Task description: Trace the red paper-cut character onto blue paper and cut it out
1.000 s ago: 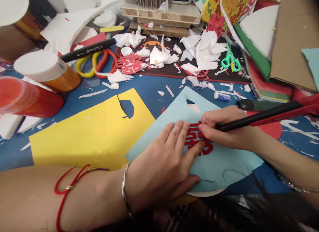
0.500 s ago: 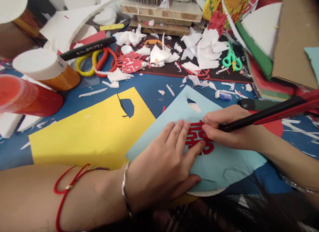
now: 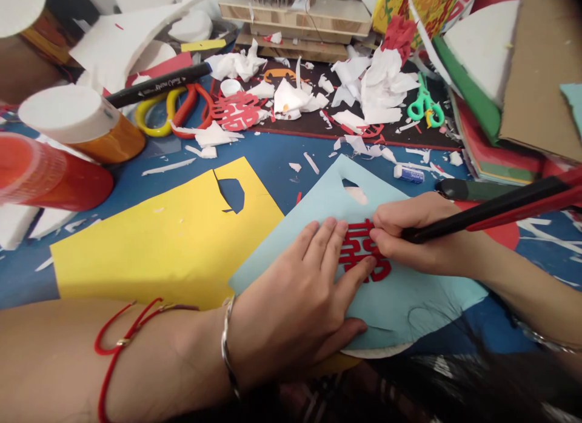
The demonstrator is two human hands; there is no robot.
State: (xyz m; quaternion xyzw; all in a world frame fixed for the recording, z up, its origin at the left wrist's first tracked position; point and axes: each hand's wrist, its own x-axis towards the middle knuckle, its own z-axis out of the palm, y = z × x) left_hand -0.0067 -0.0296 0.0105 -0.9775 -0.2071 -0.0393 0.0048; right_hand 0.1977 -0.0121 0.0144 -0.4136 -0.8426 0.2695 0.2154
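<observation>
- Red paper cut-out (image 3: 364,250), a double-happiness shape, lay on a pale blue card (image 3: 409,305) near the tabletop's (image 3: 277,183) front edge, right of centre.
- The left hand (image 3: 291,302) was spread flat, pressing down on the card, with its thumb reaching the cut-out's lower edge (a red cord (image 3: 122,341) and a silver bangle (image 3: 226,344) circled that arm).
- The right hand (image 3: 427,235) pinched a black pen (image 3: 482,214) between pressed-together fingers, just at the cut-out's upper right side (the pen's tip was hidden behind them).
- A yellow card (image 3: 150,241) lay to the left, its edge just under the blue card's left corner.
- Toward the far edge, a second red cut-out (image 3: 236,111) sat beside yellow-and-orange scissors (image 3: 168,111), among white paper scraps (image 3: 386,86).
- Green scissors (image 3: 425,108) lay further right.
</observation>
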